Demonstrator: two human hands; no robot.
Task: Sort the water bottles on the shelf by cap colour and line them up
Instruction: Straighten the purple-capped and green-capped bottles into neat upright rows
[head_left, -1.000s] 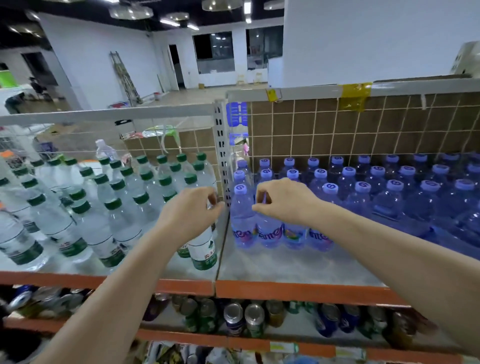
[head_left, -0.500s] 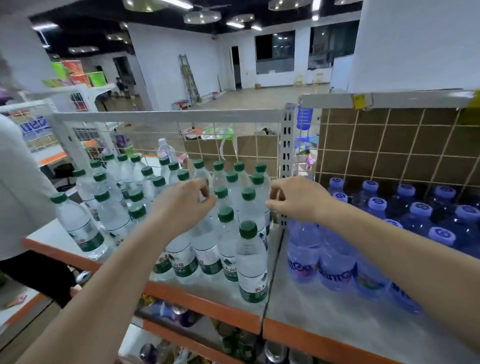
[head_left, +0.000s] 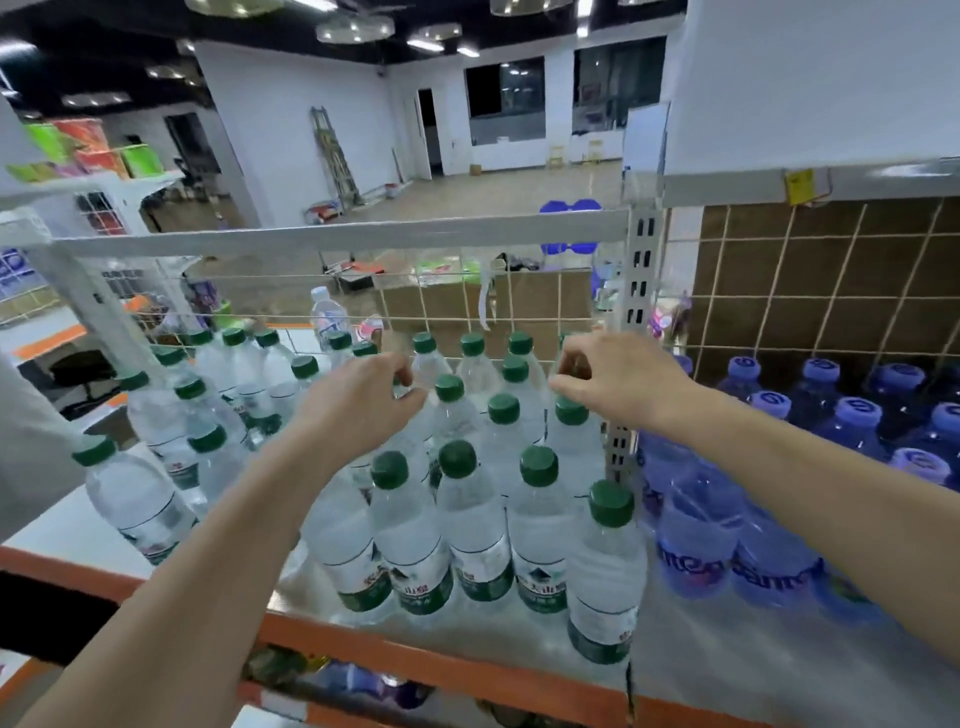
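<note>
Several clear bottles with green caps (head_left: 540, 519) stand packed in rows on the left bay of the shelf (head_left: 467, 670). Purple-tinted bottles with lilac caps (head_left: 852, 415) fill the right bay. My left hand (head_left: 358, 405) reaches over the green rows, its fingers and thumb curled round a bottle top they hide. Further right, near the post, my right hand (head_left: 623, 382) pinches the dark green cap of a back-row bottle (head_left: 574, 366). One green-capped bottle (head_left: 605, 571) stands forward of the rows at the divider. Another (head_left: 130, 499) stands apart at the front left.
A white slotted post (head_left: 641, 270) divides the two bays. Wire mesh (head_left: 519, 296) backs the shelf under a white rail (head_left: 337, 236). A person's white sleeve (head_left: 26, 441) is at the left edge. Cans lie on the lower shelf (head_left: 363, 680).
The view swung left from the purple bottles to the green ones. My right hand left the purple bottles, crossed the post and reached a green cap. My left hand moved deeper into the green rows.
</note>
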